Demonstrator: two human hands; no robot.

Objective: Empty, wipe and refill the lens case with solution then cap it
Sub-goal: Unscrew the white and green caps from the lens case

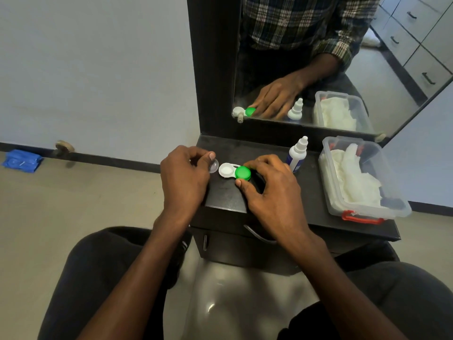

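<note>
A: Where is the case [231,171]?
B: Centre of the frame, flat on the black bench [228,195]. Its left well is uncovered and white; the green cap [243,173] sits on the right well.
A: And the hands?
B: The right hand [269,190] curls round the green end, thumb at its near edge and fingers behind, probably to steady the case. The left hand [186,175] pinches the clear cap [213,166] just left of the open well, likely holding it clear of the well.
A: Supplies?
B: The bottle [297,155] stands upright right of centre, just behind the right hand. The tub [353,212] of tissues [353,177] sits at the right. Both are close, so emptying, wiping and refilling look within easy reach.
</note>
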